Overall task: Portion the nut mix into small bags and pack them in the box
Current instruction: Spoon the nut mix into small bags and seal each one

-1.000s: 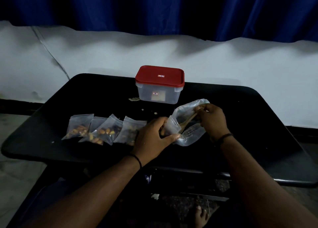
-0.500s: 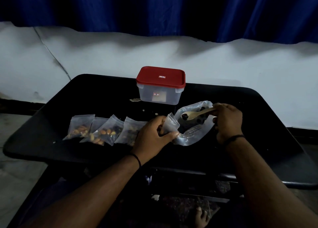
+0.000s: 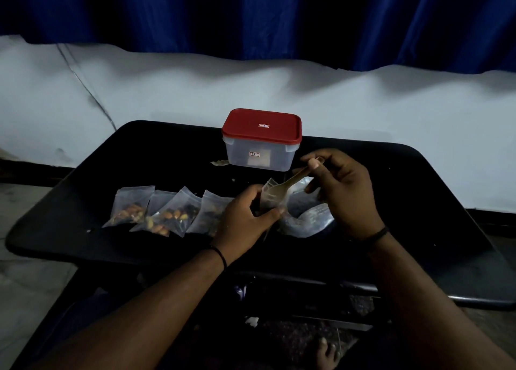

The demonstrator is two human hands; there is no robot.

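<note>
Blue curtains [image 3: 279, 20] hang behind a black tabletop [image 3: 418, 202], where the left hand [image 3: 243, 219] pinches a small bag [image 3: 272, 199] in front of the red-lidded box [image 3: 261, 140]. Her right hand [image 3: 340, 191] grips a wooden spoon [image 3: 290, 185], its bowl in the bag's mouth. Four filled bags [image 3: 167, 210] lie left of the box.

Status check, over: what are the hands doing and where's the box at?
Left hand holds small bag open. Right hand tips spoon into it. Box lidded, unpacked. Nothing blocking.
</note>
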